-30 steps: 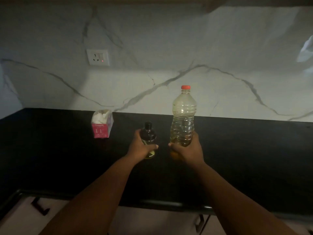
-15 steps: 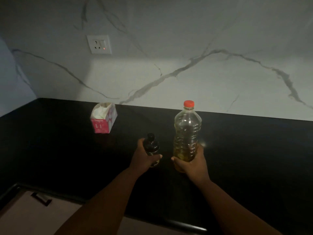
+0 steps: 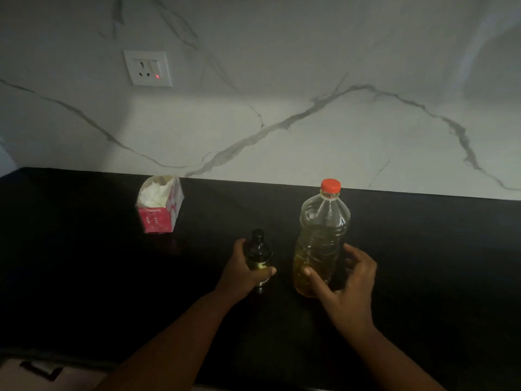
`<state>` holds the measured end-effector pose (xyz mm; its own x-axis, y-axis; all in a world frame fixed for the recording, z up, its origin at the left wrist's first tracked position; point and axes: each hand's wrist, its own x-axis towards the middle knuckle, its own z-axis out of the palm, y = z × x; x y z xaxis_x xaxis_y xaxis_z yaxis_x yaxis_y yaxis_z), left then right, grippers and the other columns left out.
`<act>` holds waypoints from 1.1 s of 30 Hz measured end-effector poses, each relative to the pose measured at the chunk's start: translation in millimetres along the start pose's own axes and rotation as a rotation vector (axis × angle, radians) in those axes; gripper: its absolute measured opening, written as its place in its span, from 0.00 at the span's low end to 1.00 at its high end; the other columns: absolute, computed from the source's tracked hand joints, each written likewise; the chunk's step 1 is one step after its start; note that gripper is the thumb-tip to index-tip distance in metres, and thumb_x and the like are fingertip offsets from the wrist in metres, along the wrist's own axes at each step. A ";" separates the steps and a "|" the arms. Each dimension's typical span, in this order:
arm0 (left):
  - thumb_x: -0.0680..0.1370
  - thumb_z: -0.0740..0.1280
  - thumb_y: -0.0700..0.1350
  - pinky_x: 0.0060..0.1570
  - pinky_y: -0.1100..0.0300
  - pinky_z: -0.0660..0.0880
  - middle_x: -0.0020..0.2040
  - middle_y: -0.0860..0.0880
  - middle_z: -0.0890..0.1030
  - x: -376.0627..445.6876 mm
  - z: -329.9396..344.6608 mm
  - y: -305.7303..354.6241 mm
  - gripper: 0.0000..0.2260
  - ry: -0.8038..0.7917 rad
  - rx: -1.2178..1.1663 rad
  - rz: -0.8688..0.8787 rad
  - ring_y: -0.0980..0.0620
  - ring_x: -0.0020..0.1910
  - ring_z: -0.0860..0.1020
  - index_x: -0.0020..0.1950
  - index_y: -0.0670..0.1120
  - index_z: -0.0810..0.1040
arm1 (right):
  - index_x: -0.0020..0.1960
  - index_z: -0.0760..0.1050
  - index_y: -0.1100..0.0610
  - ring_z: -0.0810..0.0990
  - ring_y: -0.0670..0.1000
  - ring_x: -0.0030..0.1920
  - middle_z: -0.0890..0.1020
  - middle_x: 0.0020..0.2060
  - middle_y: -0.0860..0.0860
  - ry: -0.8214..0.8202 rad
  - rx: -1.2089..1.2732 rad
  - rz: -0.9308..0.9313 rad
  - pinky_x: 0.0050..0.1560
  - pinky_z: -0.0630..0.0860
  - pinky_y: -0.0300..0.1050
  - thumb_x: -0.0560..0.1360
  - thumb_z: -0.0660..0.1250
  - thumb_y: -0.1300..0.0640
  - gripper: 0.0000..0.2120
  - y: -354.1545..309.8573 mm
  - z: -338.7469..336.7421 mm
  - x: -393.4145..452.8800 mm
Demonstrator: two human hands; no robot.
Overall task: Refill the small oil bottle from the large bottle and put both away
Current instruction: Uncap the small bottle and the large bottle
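Holding both bottles upright on the black countertop (image 3: 84,277), caps not yet off.

Left hand (image 3: 242,273) wraps the small dark glass oil bottle (image 3: 258,255); right hand (image 3: 346,280) curls around the large clear ribbed plastic bottle (image 3: 318,244) with its red cap (image 3: 330,185), low down. Thin, oily plastic probably flexes and slips; grip the ribbed waist.

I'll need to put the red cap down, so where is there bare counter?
Bare counter lies right of the large bottle, and between the tissue box and the left hand. It is crowded between the small bottle and the large one.
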<state>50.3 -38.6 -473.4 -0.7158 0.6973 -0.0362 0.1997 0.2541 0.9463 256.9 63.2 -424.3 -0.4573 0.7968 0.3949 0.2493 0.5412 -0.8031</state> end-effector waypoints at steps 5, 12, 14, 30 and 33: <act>0.56 0.83 0.61 0.55 0.62 0.78 0.61 0.57 0.79 0.6 -12.0 -3.4 0.41 -0.095 -0.041 0.100 0.60 0.58 0.80 0.62 0.71 0.64 | 0.52 0.74 0.47 0.77 0.41 0.45 0.75 0.46 0.41 -0.172 0.033 -0.359 0.43 0.74 0.31 0.75 0.68 0.56 0.08 -66.3 26.4 3.8; 0.61 0.74 0.63 0.58 0.52 0.78 0.64 0.53 0.77 8.9 -30.7 9.3 0.38 -0.192 0.069 0.117 0.58 0.59 0.78 0.68 0.57 0.68 | 0.73 0.65 0.52 0.74 0.51 0.61 0.67 0.66 0.52 -0.439 -0.337 -0.128 0.61 0.72 0.41 0.76 0.67 0.53 0.27 -107.2 82.3 51.7; 0.64 0.77 0.58 0.60 0.48 0.78 0.65 0.52 0.77 11.6 -32.3 9.7 0.35 -0.214 0.071 0.121 0.56 0.60 0.78 0.68 0.57 0.68 | 0.71 0.67 0.53 0.74 0.54 0.61 0.70 0.64 0.54 -0.458 -0.415 -0.062 0.60 0.73 0.46 0.75 0.68 0.52 0.26 -109.4 90.2 58.9; 0.59 0.76 0.67 0.62 0.45 0.76 0.58 0.57 0.81 16.4 -33.9 20.0 0.30 -0.294 -0.020 0.119 0.57 0.59 0.79 0.57 0.68 0.70 | 0.56 0.78 0.53 0.79 0.45 0.47 0.79 0.46 0.45 -0.343 -0.207 0.082 0.44 0.74 0.33 0.73 0.72 0.55 0.12 -110.7 79.5 63.7; 0.59 0.78 0.64 0.62 0.46 0.76 0.57 0.58 0.82 13.8 -35.3 17.1 0.28 -0.262 -0.041 0.141 0.58 0.59 0.80 0.56 0.71 0.72 | 0.50 0.78 0.56 0.83 0.49 0.44 0.83 0.45 0.53 -0.310 0.144 0.266 0.44 0.80 0.40 0.70 0.74 0.61 0.10 -121.1 65.1 46.2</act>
<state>20.2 -48.3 -446.4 -0.4848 0.8744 0.0199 0.2535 0.1187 0.9600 150.0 17.0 -337.8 -0.6333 0.7733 0.0307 0.2813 0.2670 -0.9217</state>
